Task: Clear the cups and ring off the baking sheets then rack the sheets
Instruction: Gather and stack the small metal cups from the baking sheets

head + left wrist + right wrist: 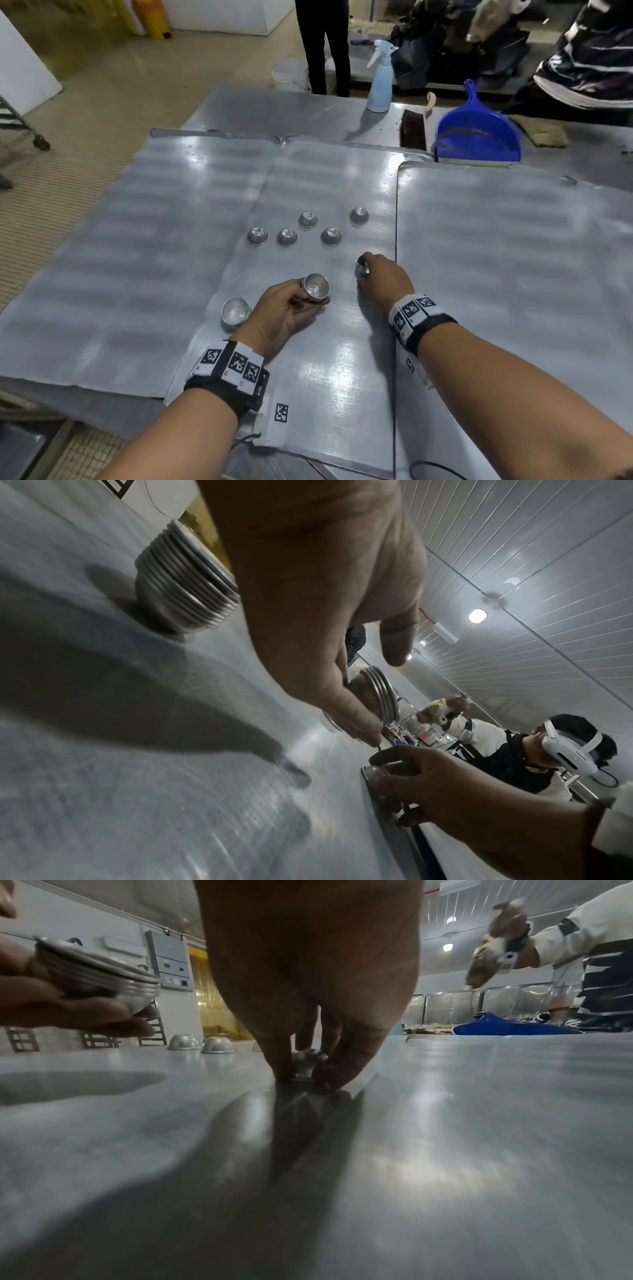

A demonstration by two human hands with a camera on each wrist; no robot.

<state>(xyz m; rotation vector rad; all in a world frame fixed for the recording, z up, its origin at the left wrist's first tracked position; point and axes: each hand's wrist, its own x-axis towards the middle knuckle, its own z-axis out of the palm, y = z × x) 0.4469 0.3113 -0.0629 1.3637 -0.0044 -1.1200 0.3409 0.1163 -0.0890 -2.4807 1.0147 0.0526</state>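
I am in the middle of gathering cups off the middle baking sheet. My left hand holds a small nested stack of cups above the sheet, mouth up and tilted, thumb and fingers curled round its base; the left wrist view shows several rims packed together. My right hand is down at the sheet's right edge, its fingertips closing round an upturned cup that sits rim-down on the metal. The right wrist view shows thumb and fingers pinching both sides of it, and I judge it gripped but not yet lifted.

A bigger stack of cups stands mouth-up just left of my left hand. Five more single cups lie rim-down farther back on the same sheet: three in a row, and two behind. The left sheet and right sheet carry no cups that I can see. I cannot find the ring in any view.

Next I would lift the pinched cup, turn it mouth-up and drop it into the stack in my left hand, keeping that stack level so nothing slides out. Then come the five at the back. Racking waits until all the cups are off.
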